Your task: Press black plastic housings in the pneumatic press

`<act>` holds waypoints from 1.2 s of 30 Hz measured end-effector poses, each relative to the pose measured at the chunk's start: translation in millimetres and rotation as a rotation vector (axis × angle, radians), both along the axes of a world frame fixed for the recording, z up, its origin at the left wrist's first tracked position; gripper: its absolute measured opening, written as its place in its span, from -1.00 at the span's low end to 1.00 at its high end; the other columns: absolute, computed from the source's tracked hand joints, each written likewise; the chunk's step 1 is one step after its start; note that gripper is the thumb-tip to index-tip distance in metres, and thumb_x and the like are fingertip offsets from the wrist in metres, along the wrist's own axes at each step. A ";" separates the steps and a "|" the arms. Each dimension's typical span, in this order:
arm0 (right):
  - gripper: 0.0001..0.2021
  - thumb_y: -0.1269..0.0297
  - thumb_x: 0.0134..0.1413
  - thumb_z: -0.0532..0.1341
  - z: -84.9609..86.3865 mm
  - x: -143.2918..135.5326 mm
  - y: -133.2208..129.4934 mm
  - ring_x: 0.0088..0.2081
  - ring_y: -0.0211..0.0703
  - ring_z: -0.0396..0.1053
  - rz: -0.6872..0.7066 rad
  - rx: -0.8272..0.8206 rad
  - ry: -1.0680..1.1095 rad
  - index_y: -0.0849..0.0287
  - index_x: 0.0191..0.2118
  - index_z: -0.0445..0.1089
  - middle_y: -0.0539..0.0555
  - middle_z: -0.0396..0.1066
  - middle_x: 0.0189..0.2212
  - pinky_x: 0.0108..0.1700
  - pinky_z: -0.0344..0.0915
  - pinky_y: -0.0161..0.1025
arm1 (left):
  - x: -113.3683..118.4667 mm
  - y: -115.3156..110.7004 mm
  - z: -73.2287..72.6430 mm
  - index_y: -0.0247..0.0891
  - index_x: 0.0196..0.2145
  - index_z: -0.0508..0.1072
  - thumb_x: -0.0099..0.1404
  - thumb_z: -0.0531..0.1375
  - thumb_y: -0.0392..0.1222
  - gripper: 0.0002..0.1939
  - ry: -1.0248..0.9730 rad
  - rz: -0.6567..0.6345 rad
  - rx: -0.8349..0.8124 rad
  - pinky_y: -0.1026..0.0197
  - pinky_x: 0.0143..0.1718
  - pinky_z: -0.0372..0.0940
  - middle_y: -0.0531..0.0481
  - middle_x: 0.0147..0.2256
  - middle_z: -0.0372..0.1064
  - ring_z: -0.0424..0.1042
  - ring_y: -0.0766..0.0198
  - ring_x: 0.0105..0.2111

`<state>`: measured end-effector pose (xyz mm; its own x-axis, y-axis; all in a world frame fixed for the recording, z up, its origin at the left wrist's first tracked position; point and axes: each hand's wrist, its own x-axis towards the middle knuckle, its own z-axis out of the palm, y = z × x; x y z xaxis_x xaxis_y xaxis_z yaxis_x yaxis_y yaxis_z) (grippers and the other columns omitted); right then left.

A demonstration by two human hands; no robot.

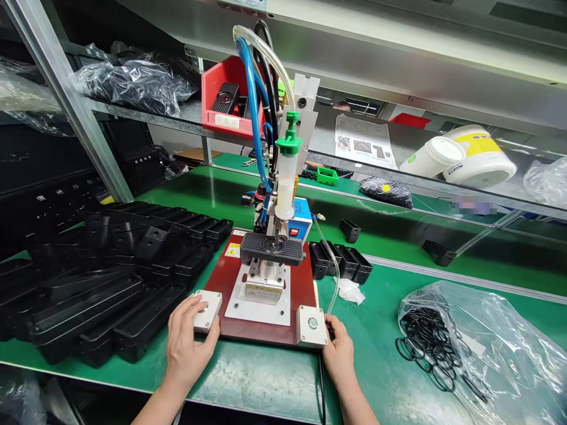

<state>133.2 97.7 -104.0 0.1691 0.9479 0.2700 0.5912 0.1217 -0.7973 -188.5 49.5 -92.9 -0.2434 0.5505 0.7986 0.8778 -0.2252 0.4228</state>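
My left hand [190,333] is closed about the left button box [211,310], a fingertip over its button and the thumb at its near right corner. At the right button box [305,324], my right hand [339,348] has its curled fingers against the right side; the round button [313,323] is uncovered. Between them, on a red-brown base plate [217,277], stands a dispensing machine. Its fixture carries a black oblong housing [283,251] with a round ribbed centre. Just above that part is the tip of an upright syringe [287,183] with a green cap.
Black housings [133,283] are heaped at left. Several small black cases [341,260] stand behind the right box, beside crumpled tissue [349,291]. A plastic bag of black rings [434,336] lies at right. A shelf bears a red bin [208,94] and white tubs [478,156].
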 end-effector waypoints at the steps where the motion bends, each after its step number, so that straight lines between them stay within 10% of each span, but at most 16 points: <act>1: -0.64 -0.02 0.08 0.10 -0.2 0.0 0.0 -0.34 -0.04 0.42 -0.001 0.001 0.002 0.15 -0.32 0.48 0.12 0.46 -0.37 -0.25 0.36 -0.13 | -0.2 0.0 -0.1 -0.27 -0.06 0.32 0.22 0.25 -0.29 -0.67 0.000 -0.001 0.003 -0.09 0.05 0.32 -0.24 -0.05 0.32 0.36 -0.01 0.02; 36: -0.66 0.01 0.03 0.09 -3.7 1.6 1.1 -0.29 -0.02 0.40 0.006 -0.086 0.027 0.14 -0.28 0.46 0.12 0.46 -0.30 -0.20 0.31 -0.13 | -0.2 0.0 2.1 -0.30 -0.07 0.33 0.21 0.25 -0.30 -0.68 0.012 -0.007 0.012 -0.07 0.03 0.33 -0.25 -0.07 0.33 0.37 0.00 0.00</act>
<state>134.7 98.9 -107.7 0.1697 0.9683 0.1834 0.5684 0.0558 -0.8208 -188.6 49.5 -90.7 -0.2300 0.5425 0.8079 0.8813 -0.2362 0.4094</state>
